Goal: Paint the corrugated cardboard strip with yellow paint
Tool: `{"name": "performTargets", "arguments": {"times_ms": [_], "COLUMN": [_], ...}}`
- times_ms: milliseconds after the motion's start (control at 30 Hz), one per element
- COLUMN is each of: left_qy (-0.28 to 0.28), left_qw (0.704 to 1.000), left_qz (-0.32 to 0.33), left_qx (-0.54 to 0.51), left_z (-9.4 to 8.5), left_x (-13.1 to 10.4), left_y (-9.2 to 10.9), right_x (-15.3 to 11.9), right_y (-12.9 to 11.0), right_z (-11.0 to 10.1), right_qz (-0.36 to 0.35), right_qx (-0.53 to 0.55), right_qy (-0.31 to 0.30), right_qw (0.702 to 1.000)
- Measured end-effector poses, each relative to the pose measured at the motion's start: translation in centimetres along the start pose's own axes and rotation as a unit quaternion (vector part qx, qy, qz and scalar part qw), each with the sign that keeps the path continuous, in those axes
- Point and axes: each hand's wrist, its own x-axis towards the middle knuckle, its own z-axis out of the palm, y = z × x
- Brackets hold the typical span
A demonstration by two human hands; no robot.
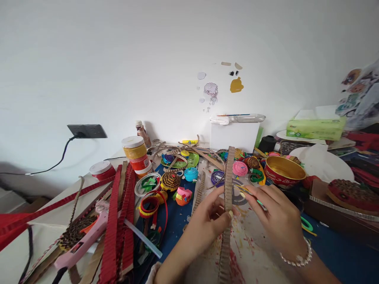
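A long brown corrugated cardboard strip [228, 189] stands nearly upright at the middle of the view, its lower end running down over the paint-stained work surface [247, 256]. Around the strip, the fingers of my left hand [209, 221] are closed at its middle. Just right of the strip, my right hand [274, 217] pinches green-handled scissors [246, 191], whose tips point toward the strip. The right hand's fingers partly cover the handles. A pink coiled paper piece [239, 168] and a purple coil [218, 178] lie behind the strip.
A pink glue gun [85, 240] with a glue stick lies at the left beside red corrugated strips [111, 225]. Paint jars [136, 156] stand behind them. Coiled pieces [170, 182] lie centre-left. At the right are a red-and-gold bowl [284, 169] and a cardboard box [331, 205].
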Motion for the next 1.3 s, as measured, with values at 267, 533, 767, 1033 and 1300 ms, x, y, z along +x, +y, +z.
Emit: {"name": "performTargets", "arguments": {"times_ms": [267,533,767,1033,1300], "left_qy": [-0.001,0.034,0.076,0.069,0.082], "left_qw": [0.998,0.998,0.996,0.997,0.995], "left_qz": [0.006,0.022,0.002,-0.007,-0.017], "left_qx": [0.060,0.037,0.052,0.027,0.060], "left_z": [0.1,0.4,0.4,0.3,0.2], "left_x": [-0.1,0.0,0.3,0.3,0.2], "left_y": [0.8,1.0,1.5,1.6,1.5], "right_x": [0.0,0.1,0.1,0.4,0.1], "right_y": [0.0,-0.4,-0.5,-0.6,-0.4], "right_z": [-0.1,0.0,-0.1,-0.3,0.0], "right_qz": [-0.015,-0.023,-0.025,-0.068,0.042], "right_qx": [-0.011,0.003,-0.002,-0.008,0.060], "right_qy": [-0.009,-0.026,-0.036,-0.024,-0.039], "right_qw": [1.000,0.999,0.999,0.997,0.997]}}
